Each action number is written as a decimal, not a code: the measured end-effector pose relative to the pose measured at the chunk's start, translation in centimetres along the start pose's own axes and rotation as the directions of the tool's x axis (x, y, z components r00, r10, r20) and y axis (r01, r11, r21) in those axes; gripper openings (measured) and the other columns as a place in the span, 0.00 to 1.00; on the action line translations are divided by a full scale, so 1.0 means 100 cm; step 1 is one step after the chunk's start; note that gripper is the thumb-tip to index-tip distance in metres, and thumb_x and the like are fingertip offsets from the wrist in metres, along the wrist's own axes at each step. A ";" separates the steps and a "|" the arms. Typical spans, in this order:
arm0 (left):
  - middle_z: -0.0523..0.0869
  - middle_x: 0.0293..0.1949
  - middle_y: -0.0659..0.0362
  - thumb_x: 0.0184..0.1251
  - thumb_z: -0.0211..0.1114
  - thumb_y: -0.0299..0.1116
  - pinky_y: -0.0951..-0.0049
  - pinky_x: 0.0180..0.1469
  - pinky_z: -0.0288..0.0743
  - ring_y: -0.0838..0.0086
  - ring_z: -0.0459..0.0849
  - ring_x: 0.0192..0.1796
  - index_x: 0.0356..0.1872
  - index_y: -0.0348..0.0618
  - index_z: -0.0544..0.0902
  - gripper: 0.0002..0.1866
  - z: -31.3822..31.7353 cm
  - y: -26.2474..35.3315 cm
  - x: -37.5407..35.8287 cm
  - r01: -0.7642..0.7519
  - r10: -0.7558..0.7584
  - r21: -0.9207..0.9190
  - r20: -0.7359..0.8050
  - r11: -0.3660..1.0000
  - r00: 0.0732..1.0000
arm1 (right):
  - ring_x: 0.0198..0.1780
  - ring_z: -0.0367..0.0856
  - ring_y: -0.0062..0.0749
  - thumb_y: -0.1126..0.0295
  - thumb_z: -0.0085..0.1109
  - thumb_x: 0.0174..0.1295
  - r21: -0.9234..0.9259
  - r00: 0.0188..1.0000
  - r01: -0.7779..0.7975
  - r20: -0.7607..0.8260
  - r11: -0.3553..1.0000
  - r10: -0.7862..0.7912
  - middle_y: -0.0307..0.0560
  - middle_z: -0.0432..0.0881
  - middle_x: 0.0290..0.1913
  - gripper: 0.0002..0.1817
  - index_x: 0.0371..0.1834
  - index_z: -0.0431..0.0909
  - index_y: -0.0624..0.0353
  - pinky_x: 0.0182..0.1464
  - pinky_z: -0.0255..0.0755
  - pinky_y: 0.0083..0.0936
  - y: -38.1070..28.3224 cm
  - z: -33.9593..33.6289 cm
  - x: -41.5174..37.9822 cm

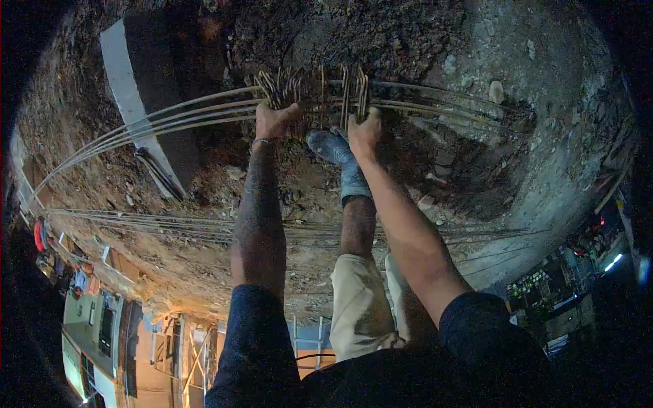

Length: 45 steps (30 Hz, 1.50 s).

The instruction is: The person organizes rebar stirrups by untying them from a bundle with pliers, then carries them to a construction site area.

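l hand (272, 122): clenched on rebar (190, 112)
r hand (364, 132): clenched on stirrups (354, 92)
tip: keep stirrups square to bars, evenly spaced (boot (333, 146) close, mind it)

2 hands on steel: left hand (271, 121), right hand (364, 132); 1 bundle of long rebars (183, 112), about 4 bars showing; several stirrup ties (309, 88), exact count unclear; 1 boot (333, 148); 1 grey slab (126, 81)
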State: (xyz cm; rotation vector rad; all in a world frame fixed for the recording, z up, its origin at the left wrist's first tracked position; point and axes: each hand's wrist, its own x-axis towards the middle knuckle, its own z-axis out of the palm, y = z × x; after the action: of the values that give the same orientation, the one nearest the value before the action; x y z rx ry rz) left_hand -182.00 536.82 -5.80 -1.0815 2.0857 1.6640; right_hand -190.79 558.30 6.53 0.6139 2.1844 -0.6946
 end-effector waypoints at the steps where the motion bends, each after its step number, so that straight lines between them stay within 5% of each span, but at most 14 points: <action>1: 0.66 0.08 0.63 0.47 0.76 0.48 0.68 0.14 0.60 0.78 0.64 0.11 0.11 0.39 0.72 0.26 -0.003 0.006 0.001 0.160 -0.160 -0.099 0.011 0.982 0.987 | 0.65 0.59 0.57 0.59 0.58 0.60 0.057 0.999 -0.010 -0.045 0.998 0.013 0.67 0.62 0.63 0.40 0.68 0.49 0.69 0.67 0.55 0.44 0.010 0.008 0.002; 3: 0.58 0.08 0.66 0.46 0.76 0.49 0.68 0.15 0.53 0.80 0.56 0.11 0.10 0.41 0.64 0.30 -0.026 0.072 -0.016 0.073 -0.097 0.336 0.055 0.939 0.994 | 0.66 0.58 0.56 0.59 0.58 0.60 0.124 0.995 -0.016 -0.093 0.992 0.028 0.67 0.61 0.64 0.41 0.69 0.47 0.69 0.67 0.55 0.44 0.009 0.007 -0.001; 6: 0.52 0.08 0.68 0.49 0.75 0.49 0.65 0.15 0.49 0.81 0.50 0.14 0.08 0.41 0.61 0.32 -0.033 0.012 -0.005 0.172 -0.176 0.170 0.009 0.970 0.984 | 0.66 0.57 0.54 0.64 0.60 0.59 0.072 0.997 -0.054 -0.043 0.996 0.057 0.66 0.57 0.66 0.41 0.69 0.47 0.67 0.67 0.52 0.44 0.011 -0.004 -0.012; 14: 0.83 0.20 0.54 0.52 0.73 0.43 0.72 0.23 0.74 0.75 0.79 0.18 0.29 0.29 0.82 0.21 -0.087 0.105 -0.027 0.075 -0.084 0.189 0.040 0.979 0.996 | 0.56 0.69 0.50 0.61 0.59 0.60 -0.024 0.986 0.132 -0.101 0.991 -0.134 0.58 0.67 0.55 0.25 0.55 0.63 0.61 0.55 0.64 0.45 0.036 -0.013 -0.046; 21: 0.83 0.22 0.52 0.40 0.78 0.50 0.67 0.25 0.74 0.69 0.81 0.23 0.36 0.26 0.79 0.34 -0.114 -0.041 0.020 -0.240 0.341 0.624 -0.046 0.744 0.939 | 0.68 0.55 0.52 0.62 0.67 0.54 -0.084 0.951 0.306 0.065 0.948 -0.301 0.57 0.60 0.64 0.40 0.66 0.53 0.57 0.65 0.59 0.46 -0.014 0.045 -0.116; 27: 0.55 0.09 0.66 0.44 0.73 0.60 0.70 0.16 0.51 0.78 0.54 0.14 0.06 0.42 0.60 0.37 -0.234 0.069 -0.016 -0.013 -0.029 0.341 0.117 0.940 0.993 | 0.72 0.45 0.52 0.65 0.72 0.47 -0.626 0.713 0.608 0.159 0.488 -0.683 0.56 0.46 0.71 0.53 0.71 0.43 0.57 0.70 0.43 0.51 -0.124 0.125 -0.114; 31: 0.60 0.09 0.64 0.43 0.74 0.58 0.70 0.17 0.56 0.78 0.61 0.15 0.11 0.37 0.68 0.33 -0.262 0.057 -0.010 0.038 -0.090 0.348 0.135 0.937 0.987 | 0.71 0.49 0.46 0.56 0.75 0.41 -0.770 0.630 0.616 0.353 0.168 -0.692 0.52 0.54 0.69 0.58 0.71 0.45 0.57 0.71 0.41 0.48 -0.170 0.149 -0.099; 35: 0.78 0.14 0.55 0.46 0.75 0.50 0.68 0.26 0.72 0.73 0.78 0.20 0.27 0.28 0.78 0.29 -0.263 0.063 -0.017 0.062 -0.122 0.348 0.155 0.935 0.980 | 0.57 0.69 0.50 0.60 0.74 0.41 -0.670 0.682 0.685 0.451 0.287 -0.576 0.54 0.73 0.50 0.47 0.64 0.58 0.61 0.63 0.57 0.49 -0.193 0.167 -0.068; 36: 0.78 0.16 0.52 0.43 0.76 0.50 0.66 0.27 0.72 0.73 0.77 0.22 0.22 0.26 0.77 0.30 -0.265 0.067 -0.019 0.044 -0.087 0.235 0.174 0.971 0.981 | 0.52 0.72 0.50 0.60 0.73 0.43 -0.585 0.778 0.616 0.556 0.528 -0.291 0.56 0.75 0.46 0.40 0.58 0.64 0.63 0.59 0.62 0.47 -0.202 0.170 -0.052; 38: 0.76 0.17 0.48 0.41 0.76 0.51 0.60 0.28 0.70 0.71 0.74 0.23 0.17 0.24 0.74 0.32 -0.267 0.078 -0.016 -0.017 0.017 0.001 0.172 1.000 0.985 | 0.35 0.76 0.49 0.57 0.67 0.49 -0.429 0.533 0.843 0.743 0.324 -0.405 0.61 0.78 0.32 0.24 0.39 0.76 0.68 0.44 0.70 0.45 -0.206 0.182 -0.023; 39: 0.73 0.16 0.48 0.42 0.76 0.51 0.60 0.26 0.68 0.70 0.72 0.22 0.15 0.26 0.72 0.32 -0.260 0.038 -0.002 -0.097 0.053 0.348 0.132 0.933 0.990 | 0.35 0.76 0.49 0.57 0.67 0.49 -0.412 0.525 0.847 0.749 0.337 -0.403 0.61 0.78 0.32 0.24 0.39 0.76 0.68 0.44 0.70 0.45 -0.202 0.188 -0.012; 41: 0.70 0.15 0.49 0.42 0.76 0.53 0.60 0.25 0.66 0.69 0.70 0.21 0.14 0.28 0.69 0.34 -0.261 0.058 -0.009 0.000 -0.034 0.219 0.154 0.976 0.987 | 0.23 0.73 0.44 0.54 0.65 0.46 -0.367 0.470 0.851 0.851 0.376 -0.232 0.57 0.75 0.18 0.23 0.19 0.76 0.68 0.28 0.68 0.44 -0.212 0.199 0.011; 42: 0.70 0.15 0.49 0.42 0.76 0.53 0.60 0.25 0.66 0.69 0.70 0.21 0.14 0.28 0.69 0.34 -0.262 0.064 -0.004 0.004 -0.039 0.233 0.146 0.972 0.989 | 0.21 0.71 0.43 0.59 0.64 0.46 -0.444 0.470 0.840 0.883 0.313 -0.008 0.55 0.73 0.17 0.20 0.15 0.75 0.68 0.27 0.66 0.43 -0.246 0.187 -0.006; 45: 0.75 0.25 0.45 0.40 0.75 0.57 0.59 0.32 0.70 0.57 0.75 0.29 0.24 0.27 0.74 0.35 -0.263 0.063 -0.010 0.088 -0.217 0.507 0.200 0.857 0.956 | 0.17 0.62 0.39 0.56 0.61 0.54 -0.253 0.270 0.927 0.962 0.276 -0.027 0.48 0.66 0.13 0.23 0.17 0.74 0.70 0.24 0.62 0.42 -0.166 0.230 0.071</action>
State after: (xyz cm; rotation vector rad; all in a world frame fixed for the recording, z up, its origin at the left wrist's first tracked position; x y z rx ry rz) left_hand -179.37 513.41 7.55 -0.7944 2.0299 1.0354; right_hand -193.56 532.73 -7.32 -1.0638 1.3276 -0.0543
